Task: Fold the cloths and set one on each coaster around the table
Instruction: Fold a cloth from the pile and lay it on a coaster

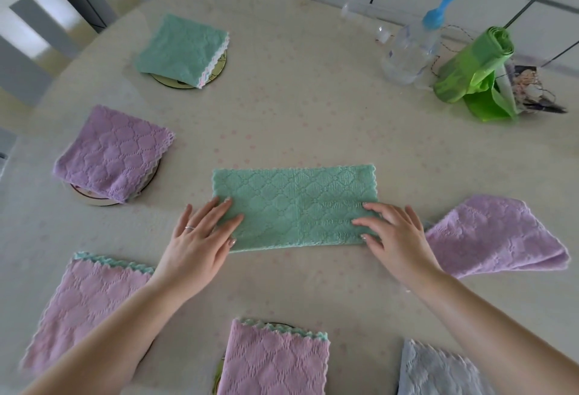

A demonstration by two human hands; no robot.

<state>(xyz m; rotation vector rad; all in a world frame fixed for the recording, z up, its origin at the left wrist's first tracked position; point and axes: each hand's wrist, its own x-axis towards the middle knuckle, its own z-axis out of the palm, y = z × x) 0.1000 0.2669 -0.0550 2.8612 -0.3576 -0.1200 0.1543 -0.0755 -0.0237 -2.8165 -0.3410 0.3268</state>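
A green quilted cloth [294,203] lies folded into a long strip in the middle of the table. My left hand [200,241] rests flat on its left end and my right hand [394,234] flat on its right end, fingers spread. A folded green cloth [183,48] sits on a round coaster [219,63] at the far left. A folded purple cloth [112,153] covers another coaster [91,198]. A folded pink cloth [275,360] lies on a coaster [219,369] at the near edge.
Another pink cloth [84,303] lies near left, a purple cloth [492,234] at the right, a pale blue cloth [438,369] near right. A pump bottle [413,43] and a green bag roll [473,68] stand far right by the tiled wall.
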